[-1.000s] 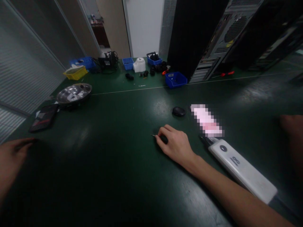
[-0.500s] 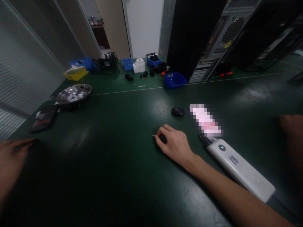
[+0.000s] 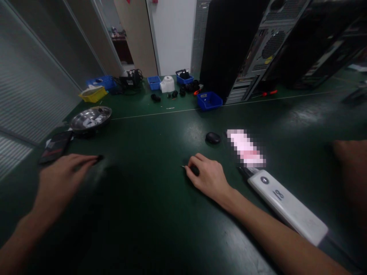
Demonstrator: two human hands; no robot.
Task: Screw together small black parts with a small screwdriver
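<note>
My left hand (image 3: 61,179) is at the left above the green table, thumb and fingers pinched on a small black part (image 3: 99,157) whose kind I cannot make out. My right hand (image 3: 208,173) rests at the middle of the table, closed around a black-handled screwdriver (image 3: 195,170). Its thin metal tip points left, and most of the handle is hidden in the palm. Just beyond this hand lies a black computer mouse (image 3: 213,138).
Right of my forearm are a white device (image 3: 289,206) marked 18, with a cable, and a blurred-out phone (image 3: 245,148). Another person's hand (image 3: 348,152) is at the right edge. A metal bowl (image 3: 76,124), a blue bin (image 3: 209,102) and computer cases (image 3: 226,49) stand farther back.
My left hand has come in from the left edge, moving right with the small black part. My right hand stays put with the screwdriver. The view has shifted slightly.
</note>
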